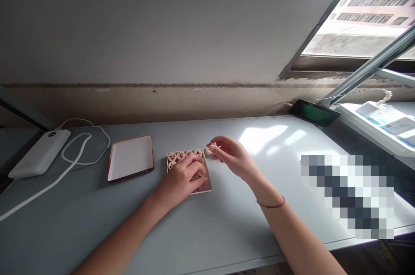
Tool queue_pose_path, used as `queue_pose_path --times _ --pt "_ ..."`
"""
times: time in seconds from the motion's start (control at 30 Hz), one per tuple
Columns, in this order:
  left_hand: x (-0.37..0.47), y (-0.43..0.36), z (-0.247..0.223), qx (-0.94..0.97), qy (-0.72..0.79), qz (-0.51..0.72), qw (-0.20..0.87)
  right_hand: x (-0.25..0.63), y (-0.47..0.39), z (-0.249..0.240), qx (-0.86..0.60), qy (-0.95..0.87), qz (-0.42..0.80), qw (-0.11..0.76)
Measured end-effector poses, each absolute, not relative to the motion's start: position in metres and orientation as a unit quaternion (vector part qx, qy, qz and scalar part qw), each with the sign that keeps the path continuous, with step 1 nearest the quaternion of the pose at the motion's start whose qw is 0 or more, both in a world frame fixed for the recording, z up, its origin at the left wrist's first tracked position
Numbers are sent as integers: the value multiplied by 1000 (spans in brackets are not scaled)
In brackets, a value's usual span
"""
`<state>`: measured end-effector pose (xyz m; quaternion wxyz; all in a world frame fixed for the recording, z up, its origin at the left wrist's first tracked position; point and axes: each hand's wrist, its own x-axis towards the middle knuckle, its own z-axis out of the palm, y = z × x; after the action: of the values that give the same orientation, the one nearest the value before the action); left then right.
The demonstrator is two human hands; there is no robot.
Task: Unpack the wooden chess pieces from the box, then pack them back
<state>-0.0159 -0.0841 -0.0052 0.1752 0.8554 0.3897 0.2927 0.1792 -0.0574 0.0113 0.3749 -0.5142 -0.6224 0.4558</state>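
Note:
A shallow square box [209, 183] holds several round wooden Chinese chess pieces [180, 155] with red characters, set in rows. My left hand [186, 175] reaches over the box, thumb and fingers closed around a piece near its right side. Its fingers and back cover much of the box. Just right of the box's far corner, my right hand [228, 152] pinches a pale chess piece [209, 150] between thumb and fingertips, partly hidden by them.
The box lid [131, 159] lies inside-up to the left. Farther left are a white power bank [40, 154] and a looped white cable [78, 160]. A phone [314, 112] leans at the back right by a metal frame bar. A blurred patch covers the right of the grey desk [227, 240].

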Motion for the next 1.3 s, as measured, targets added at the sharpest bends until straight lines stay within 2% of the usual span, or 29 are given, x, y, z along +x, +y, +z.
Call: queue_pose_path --times 0.17,0.4,0.67,0.87,1.03,1.13,1.3 --pt "-12 -83 -9 910 347 205 93 181 -59 12 -529 -652 414 351" --pt "-15 -81 -12 918 355 174 -7 181 -69 15 -460 -775 344 264" --pt "-55 -67 8 902 382 183 86 166 -78 13 -414 -864 231 169" --pt "-81 -81 -7 900 407 98 121 158 -77 5 -426 -880 165 129" --pt "-86 -88 -14 898 414 101 111 166 -71 7 -435 -864 195 159" --pt "-85 -88 -13 899 410 111 106 175 -64 6 -484 -839 169 181" --pt "-81 -90 -14 895 420 117 93 171 -54 -4 -557 -822 90 76"
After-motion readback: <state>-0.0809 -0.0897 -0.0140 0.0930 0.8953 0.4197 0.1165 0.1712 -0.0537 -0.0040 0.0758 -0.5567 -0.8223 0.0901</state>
